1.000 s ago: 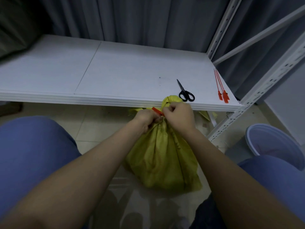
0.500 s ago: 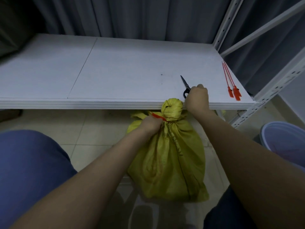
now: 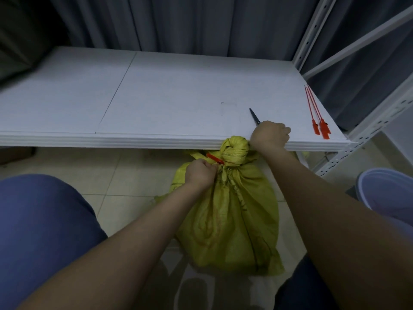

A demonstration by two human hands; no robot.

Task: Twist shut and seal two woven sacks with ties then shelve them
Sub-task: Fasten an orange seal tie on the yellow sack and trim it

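A yellow woven sack (image 3: 230, 220) stands on the tiled floor just in front of the white shelf (image 3: 169, 101), its neck twisted into a knob. An orange tie (image 3: 214, 158) is wrapped at the neck. My left hand (image 3: 200, 175) grips the neck and the tie's end. My right hand (image 3: 269, 135) rests on the shelf's front edge, closed over the handles of black scissors (image 3: 254, 116), whose blades stick out beyond the fingers. Spare orange ties (image 3: 318, 117) lie at the shelf's right end. A second sack is partly visible behind the first, under the shelf.
White perforated shelf uprights (image 3: 366, 133) stand at the right. A pale bucket (image 3: 388, 191) sits on the floor at the right. Grey curtains hang behind the shelf. My blue-clad knees (image 3: 42, 224) flank the sack.
My right hand left the sack's neck and went up onto the shelf, closing over the scissors' handles. The left hand stayed on the neck and tie.
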